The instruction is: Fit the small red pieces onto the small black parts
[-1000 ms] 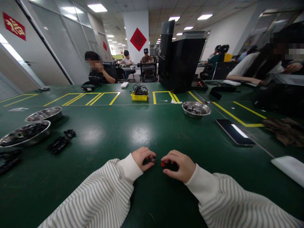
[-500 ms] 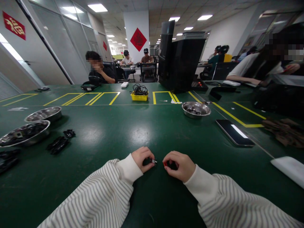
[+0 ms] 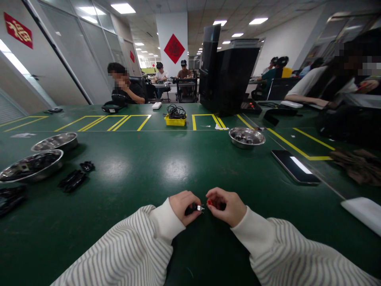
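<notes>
Silver-tipped piece [image 3: 199, 208] and red piece [image 3: 210, 203] held just apart, lower centre of frame

Left hand [image 3: 187, 206]: fingers and thumb curled to a narrow grip around the silver-tipped piece. Its dark body sits mostly inside the grip; the bright end pokes out toward centre frame, thin prongs on it (too small to make out well). Right hand [image 3: 225, 206]: also narrow, fingertips and thumb bent round the red piece, most of it hidden. The two pieces face each other across a small gap, not touching. Striped sleeves with pale cuffs run to the bottom corners.

Surface [image 3: 143, 171]: green, marked with yellow tape [image 3: 308, 157] across the upper part. At left of frame, two steel bowls: the near bowl [image 3: 44, 173] full of dark parts, the far bowl [image 3: 70, 145] just behind it. Black parts [image 3: 72, 180] lie beside the near bowl, toward centre; more dark pieces [image 3: 12, 198] at the left edge. Right of centre, a third bowl [image 3: 247, 145] with shiny bits (cannot tell what). Below it and to the right, a phone [image 3: 293, 167], then a white object [image 3: 363, 212] at the right edge and a brown cloth [image 3: 357, 165] above.

Upper centre: yellow box [image 3: 175, 122] heaped with black cable [image 3: 175, 112]. Co-workers seated upper left [image 3: 129, 89] and upper right [image 3: 312, 93].
</notes>
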A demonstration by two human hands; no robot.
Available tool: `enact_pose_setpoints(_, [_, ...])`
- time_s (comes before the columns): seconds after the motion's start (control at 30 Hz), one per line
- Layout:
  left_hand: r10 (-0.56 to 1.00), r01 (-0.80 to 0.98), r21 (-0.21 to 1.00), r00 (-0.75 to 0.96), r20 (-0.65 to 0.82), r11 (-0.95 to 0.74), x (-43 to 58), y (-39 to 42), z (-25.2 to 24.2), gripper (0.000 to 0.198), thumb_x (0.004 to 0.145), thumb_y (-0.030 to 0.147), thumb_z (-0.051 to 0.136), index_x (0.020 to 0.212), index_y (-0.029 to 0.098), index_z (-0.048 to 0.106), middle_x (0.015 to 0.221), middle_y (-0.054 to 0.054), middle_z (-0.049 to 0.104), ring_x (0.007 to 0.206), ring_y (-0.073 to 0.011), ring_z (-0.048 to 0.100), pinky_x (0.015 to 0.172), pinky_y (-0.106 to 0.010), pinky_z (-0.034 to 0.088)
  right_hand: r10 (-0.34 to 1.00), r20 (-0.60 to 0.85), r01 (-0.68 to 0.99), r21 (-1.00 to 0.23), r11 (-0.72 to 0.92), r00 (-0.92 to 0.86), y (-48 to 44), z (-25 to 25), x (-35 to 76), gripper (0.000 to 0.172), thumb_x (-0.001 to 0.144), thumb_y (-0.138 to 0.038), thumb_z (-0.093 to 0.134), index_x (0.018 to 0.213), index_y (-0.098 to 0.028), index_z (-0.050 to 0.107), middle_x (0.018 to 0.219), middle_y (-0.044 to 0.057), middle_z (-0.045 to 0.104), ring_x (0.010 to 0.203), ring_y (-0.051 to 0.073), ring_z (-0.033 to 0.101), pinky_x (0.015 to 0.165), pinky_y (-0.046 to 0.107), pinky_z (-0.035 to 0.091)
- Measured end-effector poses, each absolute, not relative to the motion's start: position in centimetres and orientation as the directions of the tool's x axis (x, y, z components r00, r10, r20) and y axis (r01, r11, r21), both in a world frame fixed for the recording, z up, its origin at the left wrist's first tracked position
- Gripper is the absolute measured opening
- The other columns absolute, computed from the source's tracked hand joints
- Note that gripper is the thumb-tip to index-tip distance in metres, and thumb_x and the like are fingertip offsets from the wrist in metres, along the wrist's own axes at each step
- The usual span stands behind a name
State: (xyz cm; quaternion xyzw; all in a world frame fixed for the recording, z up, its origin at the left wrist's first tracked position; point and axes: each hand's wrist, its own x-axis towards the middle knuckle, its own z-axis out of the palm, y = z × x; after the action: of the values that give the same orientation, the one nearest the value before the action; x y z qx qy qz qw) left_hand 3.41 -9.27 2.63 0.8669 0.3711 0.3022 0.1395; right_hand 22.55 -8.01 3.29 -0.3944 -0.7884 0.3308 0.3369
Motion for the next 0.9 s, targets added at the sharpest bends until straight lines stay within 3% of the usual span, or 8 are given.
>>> enact_pose_setpoints(0.13, [0.733,0.578,0.451,0.521,0.438,-0.680,3.38,-9.26,2.52,0.010,0.073,0.023,0.051,0.078,0.015,0.055,0.066,-0.002,0.054,0.060,-0.0113,0.048,0.055,-0.022,0.040,0.834,0.260,0.377,-0.799,0.468,-0.486,-8.12,3.33,22.52,0.010,0.062,-0.012,0.056,0.072,-0.015,0.059,0.058,-0.001,0.060,0.045,0.008,0.053,0.042,0.016,0.044])
enact_pose_setpoints(0.43, [0.694,0.547,0.432,0.512,0.505,-0.717,3.41,-9.41,2.63,0.011,0.075,0.024,0.050,0.079,0.016,0.057,0.067,-0.002,0.056,0.059,-0.0111,0.048,0.054,-0.022,0.040,0.848,0.178,0.387,-0.830,0.402,-0.499,-8.22,3.66,22.45,0.015,0.060,-0.018,0.067,0.075,-0.013,0.068,0.062,0.004,0.066,0.051,0.012,0.059,0.048,0.019,0.048])
enact_pose_setpoints(0.7, [0.699,0.555,0.435,0.475,0.535,-0.710,3.35,-9.26,2.26,0.014,0.076,0.027,0.050,0.078,0.015,0.057,0.065,-0.002,0.057,0.055,-0.0102,0.048,0.053,-0.022,0.041,0.799,0.347,0.367,-0.749,0.551,-0.491,-8.43,3.62,22.71,0.020,0.071,-0.017,0.057,0.086,-0.014,0.069,0.067,0.006,0.067,0.054,0.013,0.061,0.049,0.021,0.048])
enact_pose_setpoints(0.9, [0.726,0.561,0.468,0.447,0.522,-0.682,3.41,-9.41,2.51,0.013,0.075,0.027,0.051,0.079,0.016,0.057,0.065,-0.002,0.057,0.055,-0.0096,0.049,0.053,-0.021,0.042,0.766,0.427,0.346,-0.710,0.613,-0.481,-8.62,3.80,22.65,0.017,0.072,-0.017,0.056,0.082,-0.016,0.070,0.067,0.006,0.068,0.056,0.013,0.063,0.051,0.021,0.049])
